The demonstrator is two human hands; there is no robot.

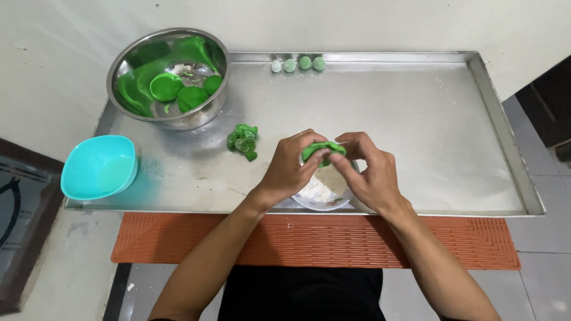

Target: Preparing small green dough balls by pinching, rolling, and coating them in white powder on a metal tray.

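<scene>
A flattened piece of green dough (323,151) is pinched between my left hand (289,168) and my right hand (367,173), fingers of both closed on its edges. They hover over a small white bowl (322,197) of pale filling near the front edge of a large steel tray (416,125). Loose green dough bits (242,141) lie on the tray just left of my left hand.
A steel mixing bowl (168,77) with green dough discs stands at the tray's back left. Several small green balls (298,63) line the back rim. A turquoise bowl (99,167) of liquid sits at the front left corner. An orange ribbed mat (309,241) lies under the tray's front.
</scene>
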